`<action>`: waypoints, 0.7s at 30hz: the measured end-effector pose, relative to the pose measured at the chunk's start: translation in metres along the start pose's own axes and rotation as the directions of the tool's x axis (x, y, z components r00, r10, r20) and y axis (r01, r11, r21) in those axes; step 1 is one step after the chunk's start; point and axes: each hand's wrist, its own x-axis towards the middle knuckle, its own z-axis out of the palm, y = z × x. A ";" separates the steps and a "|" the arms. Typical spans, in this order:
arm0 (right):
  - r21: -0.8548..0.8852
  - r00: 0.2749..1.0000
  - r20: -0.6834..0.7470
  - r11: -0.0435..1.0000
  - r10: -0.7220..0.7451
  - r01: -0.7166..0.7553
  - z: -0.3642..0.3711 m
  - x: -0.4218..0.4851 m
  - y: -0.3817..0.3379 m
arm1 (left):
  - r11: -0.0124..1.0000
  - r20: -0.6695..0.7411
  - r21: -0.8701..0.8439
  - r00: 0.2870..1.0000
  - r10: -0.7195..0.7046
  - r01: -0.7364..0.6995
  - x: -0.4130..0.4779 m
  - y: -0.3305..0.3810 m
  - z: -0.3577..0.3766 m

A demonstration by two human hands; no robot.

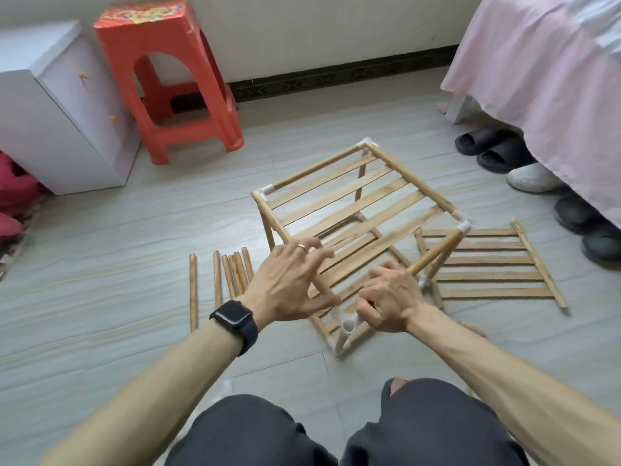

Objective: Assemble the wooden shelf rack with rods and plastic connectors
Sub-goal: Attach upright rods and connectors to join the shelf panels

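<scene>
So, on the grey floor (100,247) there is one partly built rack (353,196), standing between the person's hands and the wall. It carries one slatted shelf on top and a second one low down. I count at least five white plastic connectors (366,144) at its corners; one more may be hidden. One further slatted panel (487,275) lies flat on the floor, just to the right of the rack. Six loose rods (193,290) lie to the left: two single ones and four close together.

The left hand (285,287) is wide open, with the fingers spread and nearly straight above the slats. The side rod (279,227) of the rack passes under it, and the thumb lies against the near end of this rod. This hand wears one ring (302,247), and one dark watch (235,319) is on the wrist.

The right hand (389,297) is closed, its fingers curled round the lower end of the front rod (437,252). That rod goes up and to the right into a corner connector. One open connector (349,326) sits just below, between the two hands.

Around are one red stool (188,129), one white cabinet (50,112), a pink bed cloth (537,79), two dark slippers (484,146), one white shoe (531,178) and two dark shoes (584,223).
</scene>
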 end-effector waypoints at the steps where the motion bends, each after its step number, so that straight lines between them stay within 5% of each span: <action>1: -0.008 1.000 -0.007 1.000 -0.017 0.017 0.001 0.000 0.002 | 0.982 0.057 0.091 0.985 0.161 -0.166 0.007 0.004 -0.003; 5: -0.012 0.997 -0.075 1.000 0.014 -0.015 0.005 -0.002 0.020 | 0.862 0.236 0.174 0.870 0.433 -0.476 0.036 0.012 -0.002; 12: 0.036 0.901 -0.203 0.923 0.383 -0.384 0.012 -0.019 0.036 | 0.866 0.253 0.184 0.874 0.415 -0.465 0.054 0.017 0.016; 17: 0.394 0.576 -0.130 0.575 0.807 -0.717 0.014 -0.038 0.014 | 0.872 0.232 0.178 0.881 0.414 -0.456 0.065 0.041 0.024; 21: 0.582 0.363 0.399 0.074 0.842 -0.810 0.005 -0.039 0.018 | 0.951 0.133 0.160 0.961 0.244 -0.264 0.071 0.076 0.036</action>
